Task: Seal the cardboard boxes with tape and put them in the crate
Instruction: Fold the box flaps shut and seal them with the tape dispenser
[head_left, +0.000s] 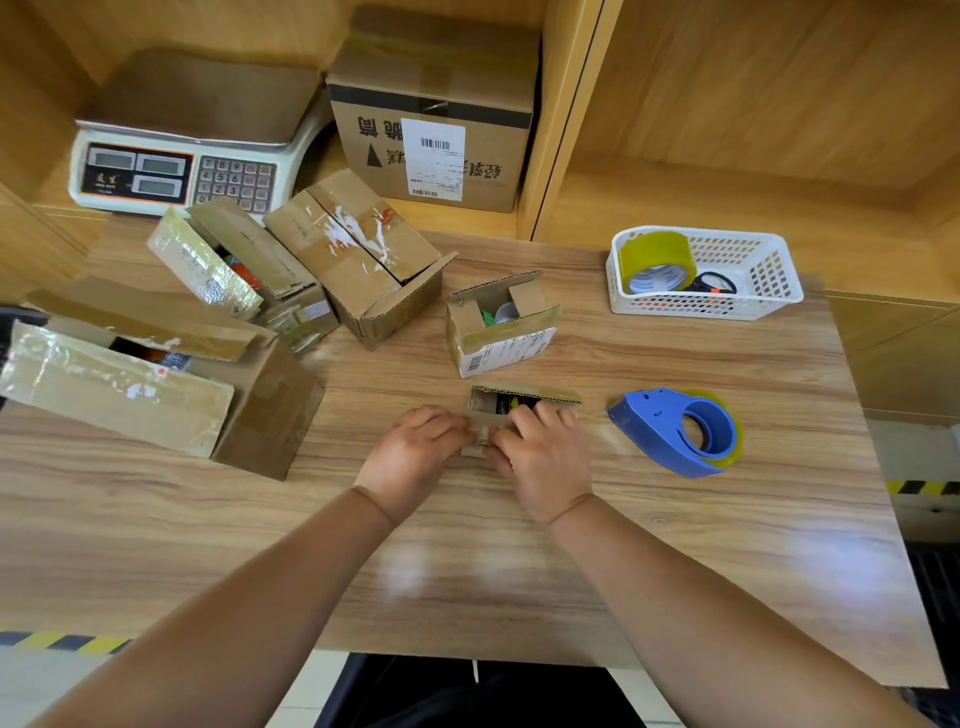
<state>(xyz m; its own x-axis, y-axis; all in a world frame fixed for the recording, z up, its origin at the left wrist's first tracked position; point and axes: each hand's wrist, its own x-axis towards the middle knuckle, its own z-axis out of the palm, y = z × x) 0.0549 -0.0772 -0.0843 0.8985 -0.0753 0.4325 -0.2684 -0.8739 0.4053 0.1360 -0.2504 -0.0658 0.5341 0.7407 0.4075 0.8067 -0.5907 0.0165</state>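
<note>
A small flat cardboard box (522, 402) lies at the table's middle, its far flap raised and a dark item showing inside. My left hand (415, 457) and my right hand (540, 457) both hold its near flap, fingers curled over the edge. A blue tape dispenser (675, 431) lies to the right of my right hand. Behind the small box stands another small open box (501, 325) with a white label. Three larger open boxes sit on the left: one big (156, 384), one middle (244, 270), one with torn tape (363, 254).
A white basket (753, 291) at the back right holds a yellow tape roll (657, 260) and scissors. A weighing scale (182, 150) and a sealed labelled carton (436, 114) stand on the wooden shelf behind. No crate is in view.
</note>
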